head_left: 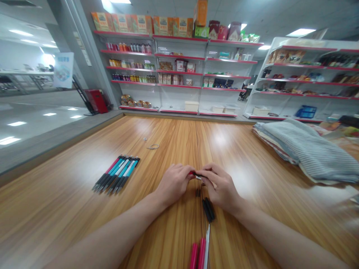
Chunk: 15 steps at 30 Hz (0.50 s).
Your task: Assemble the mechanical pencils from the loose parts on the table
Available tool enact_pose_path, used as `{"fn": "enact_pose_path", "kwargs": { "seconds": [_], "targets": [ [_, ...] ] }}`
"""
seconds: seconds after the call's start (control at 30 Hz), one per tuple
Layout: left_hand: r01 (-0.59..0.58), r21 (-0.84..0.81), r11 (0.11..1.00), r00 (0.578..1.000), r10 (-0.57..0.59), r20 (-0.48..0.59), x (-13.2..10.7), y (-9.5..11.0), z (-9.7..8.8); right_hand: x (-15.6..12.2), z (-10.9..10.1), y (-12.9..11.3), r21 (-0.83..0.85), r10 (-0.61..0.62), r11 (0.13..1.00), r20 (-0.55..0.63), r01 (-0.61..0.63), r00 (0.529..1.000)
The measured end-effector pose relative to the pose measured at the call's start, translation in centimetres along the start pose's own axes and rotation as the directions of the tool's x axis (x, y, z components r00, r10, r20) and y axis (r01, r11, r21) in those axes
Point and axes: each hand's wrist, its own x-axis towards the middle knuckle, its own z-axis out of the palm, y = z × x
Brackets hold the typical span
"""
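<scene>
Both hands are in close over the middle of the wooden table [70, 201], and all the action is at the fingertips! The left hand [174, 184] has its thumb and fingers pinched on the red end of a slim red-and-black piece [198, 175]; the right hand [221, 185] grips the black side, fingers curled over the top. A white bit shows just under it, too small to name. The step in hand looks to be handwork on pen parts, joining or parting them, and from here I can't tell which. What does the next move call for? Two steady pinches, I'd say, with both ends held in line so that nothing slips sideways. Just nearer lie small dark pieces [198, 192], then a pair of black sleeves [207, 210] side by side near the right wrist, and at the near edge two pink tubes [201, 254] with thin white rods [208, 243] along their right side. Over on the left, a neat row of pens [116, 173], mostly blue, lies with tips toward us; beyond it, a thin loop [153, 147] and a tiny shiny bit [145, 139]. Far right, folded cloths [316, 149] lie piled up.
</scene>
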Motion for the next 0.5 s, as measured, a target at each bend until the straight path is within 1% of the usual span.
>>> {"fn": "enact_pose_path", "kwargs": {
  "seconds": [0.2, 0.27, 0.37, 0.43, 0.5],
  "targets": [
    [-0.027, -0.024, 0.999, 1.0, 0.028, 0.004, 0.0, 0.1, -0.2, 0.1, -0.1, -0.2, -0.048, 0.041, 0.998, -0.047, -0.043, 0.998],
    [-0.035, -0.021, 0.999, 0.999, 0.035, 0.015, 0.0, 0.1, -0.2, -0.1, -0.1, -0.1, -0.062, 0.075, 0.995, -0.067, -0.079, 0.995],
    [-0.046, -0.009, 0.999, 0.998, 0.046, 0.035, 0.0, 0.0, -0.2, -0.2, 0.0, 0.5, -0.032, 0.15, 0.988, -0.032, -0.151, 0.988],
    [-0.055, -0.002, 0.999, 0.998, 0.055, 0.041, 0.0, 0.0, -0.2, 0.2, -0.1, 0.6, -0.034, 0.183, 0.982, -0.014, -0.184, 0.983],
    [-0.045, 0.003, 0.999, 0.999, 0.045, 0.019, 0.0, 0.1, -0.2, 1.1, -0.4, -0.5, -0.06, 0.208, 0.975, -0.088, -0.214, 0.974]
  ]
}}
